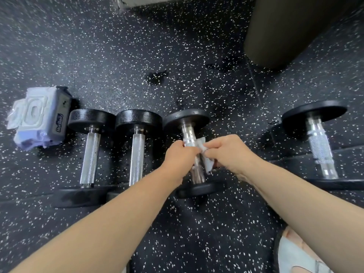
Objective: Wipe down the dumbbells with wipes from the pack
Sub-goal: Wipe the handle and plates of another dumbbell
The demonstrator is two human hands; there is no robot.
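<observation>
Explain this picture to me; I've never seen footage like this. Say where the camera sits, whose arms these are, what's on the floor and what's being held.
There is no machine here. A person wears one wide-angle camera on the head, and it looks down at their own two bare arms. On the speckled black floor lie four dumbbells in a row: three close together, and a fourth dumbbell apart on the right. A pack of wipes lies at the left end of the row. The left hand grips the handle of the third dumbbell from the left. The right hand holds a white wipe against that handle. The wide lens bends the edges of the picture.
</observation>
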